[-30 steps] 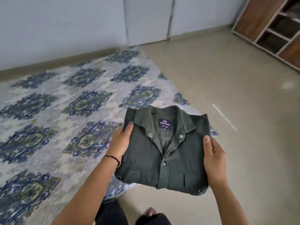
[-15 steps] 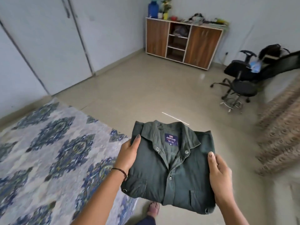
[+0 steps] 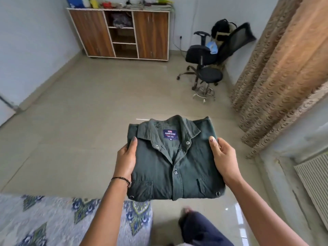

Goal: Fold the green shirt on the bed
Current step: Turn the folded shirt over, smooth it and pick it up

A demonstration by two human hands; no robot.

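Observation:
The green shirt is folded into a neat rectangle, collar up, with its blue label and snap buttons showing. It hangs in the air over the bare floor, clear of the bed. My left hand grips its left edge, thumb on top. My right hand grips the right edge the same way. The bed, under a blue and grey patterned cover, lies at the lower left, below and left of the shirt.
A wooden cabinet stands against the far wall. A black office chair and a stool sit to its right. Brown curtains hang along the right side. My leg is below the shirt.
The view has swung to the right, away from the bed. The shirt, held flat in both hands, has gone from above the bed to above the floor. My grip is unchanged.

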